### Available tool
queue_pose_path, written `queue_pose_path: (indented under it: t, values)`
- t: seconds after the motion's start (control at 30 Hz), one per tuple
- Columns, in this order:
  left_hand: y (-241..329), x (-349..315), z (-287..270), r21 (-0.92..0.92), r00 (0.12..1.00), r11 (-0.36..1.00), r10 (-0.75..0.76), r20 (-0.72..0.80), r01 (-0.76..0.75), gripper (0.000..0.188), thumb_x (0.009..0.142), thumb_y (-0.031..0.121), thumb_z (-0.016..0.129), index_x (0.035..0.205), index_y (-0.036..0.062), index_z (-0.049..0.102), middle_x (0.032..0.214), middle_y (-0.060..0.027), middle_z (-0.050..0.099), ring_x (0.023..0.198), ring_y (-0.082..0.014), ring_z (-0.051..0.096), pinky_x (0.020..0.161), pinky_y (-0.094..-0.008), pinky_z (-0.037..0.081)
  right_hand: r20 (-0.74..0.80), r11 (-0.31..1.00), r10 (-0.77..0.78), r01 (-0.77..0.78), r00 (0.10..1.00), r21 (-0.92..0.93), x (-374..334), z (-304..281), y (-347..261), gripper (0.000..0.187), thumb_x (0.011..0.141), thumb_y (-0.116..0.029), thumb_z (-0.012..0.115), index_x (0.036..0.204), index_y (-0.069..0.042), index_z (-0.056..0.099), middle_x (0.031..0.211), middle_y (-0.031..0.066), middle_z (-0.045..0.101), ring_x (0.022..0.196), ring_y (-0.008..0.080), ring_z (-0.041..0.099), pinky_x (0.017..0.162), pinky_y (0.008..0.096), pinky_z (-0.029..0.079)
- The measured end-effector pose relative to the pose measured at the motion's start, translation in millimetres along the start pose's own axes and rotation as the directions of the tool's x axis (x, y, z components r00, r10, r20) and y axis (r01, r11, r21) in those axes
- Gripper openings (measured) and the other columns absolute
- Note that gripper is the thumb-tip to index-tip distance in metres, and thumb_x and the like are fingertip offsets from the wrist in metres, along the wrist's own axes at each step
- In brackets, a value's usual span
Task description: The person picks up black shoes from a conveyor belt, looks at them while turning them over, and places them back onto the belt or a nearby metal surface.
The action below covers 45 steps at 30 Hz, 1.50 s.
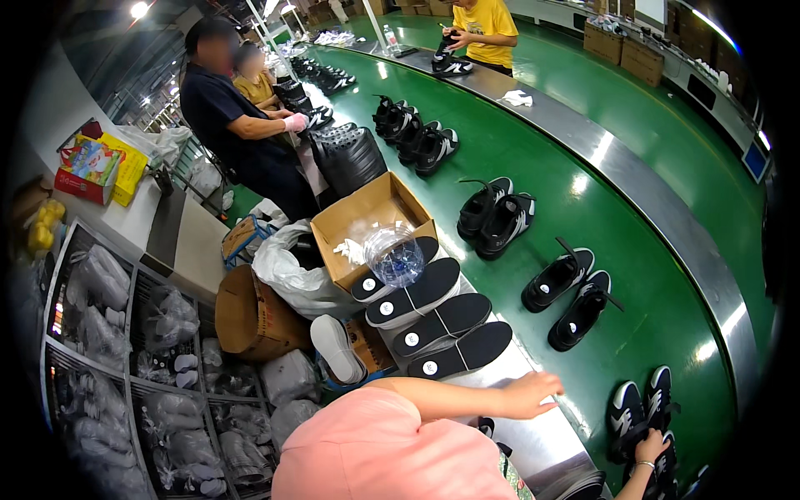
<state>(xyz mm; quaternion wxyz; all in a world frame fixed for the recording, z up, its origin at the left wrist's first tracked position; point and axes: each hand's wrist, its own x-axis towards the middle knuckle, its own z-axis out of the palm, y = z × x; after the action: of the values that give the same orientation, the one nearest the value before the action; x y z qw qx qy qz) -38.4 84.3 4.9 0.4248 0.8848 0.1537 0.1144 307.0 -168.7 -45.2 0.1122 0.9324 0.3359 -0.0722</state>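
Note:
My left hand (533, 395) hovers over the metal table edge (521, 367), its fingers loosely stretched out and holding nothing. At the lower right, my right hand (652, 448) has its fingers closed on the upper part of a black-and-white sneaker (623, 432) on the green conveyor belt (517, 283). Another sneaker (658, 392) stands right beside it, and more partly show below. Left of my left hand lie tied stacks of black insoles (463, 350) with round white labels. Part of another dark stack (579, 487) shows near my body.
An open cardboard box (367, 196) holds a clear plastic tub (396, 257). Sneaker pairs (505, 218) line the belt. A co-worker in dark clothes (225, 108) stands at the far left; another in yellow (483, 29) works across the belt. Racks of plastic-wrapped items (171, 367) stand left.

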Motion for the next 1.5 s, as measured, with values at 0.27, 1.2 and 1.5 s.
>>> queue_pose_path:
  t: [0.27,1.2,1.5]
  values:
    - [23,25,51,-0.419,0.971,0.891,-0.090,0.220,0.177,0.052,0.079,0.027,0.050,0.122,0.0030,0.033,0.113,-0.0178,0.043,0.104,-0.0301,0.044,0.087,-0.0359,0.036,-0.227,0.993,-0.082,0.100,0.970,0.068,-26,-84,-108,0.016,0.070,-0.014,0.056,0.079,-0.001,0.055,0.081,0.0147,0.052,0.077,0.0304,0.052,0.075,0.0397,0.035]
    - [39,14,80,0.024,0.836,0.867,0.473,0.279,-0.498,0.013,0.074,0.011,0.044,0.081,-0.0004,0.047,0.082,-0.0148,0.047,0.078,-0.0300,0.051,0.065,-0.0364,0.044,-0.357,0.977,0.196,-0.151,0.913,0.151,-256,-39,-102,0.047,0.075,-0.047,0.055,0.093,-0.004,0.054,0.088,0.0149,0.056,0.079,0.0314,0.055,0.065,0.0393,0.045]
    - [42,23,90,-0.032,0.958,0.960,0.280,0.060,-0.278,0.013,0.070,0.017,0.058,0.076,0.0056,0.055,0.075,-0.0145,0.056,0.074,-0.0313,0.054,0.066,-0.0414,0.042,-0.246,0.881,0.438,-0.357,0.865,0.310,-267,-20,-105,0.046,0.064,-0.039,0.063,0.096,-0.006,0.054,0.090,0.0126,0.056,0.083,0.0300,0.053,0.070,0.0403,0.041]
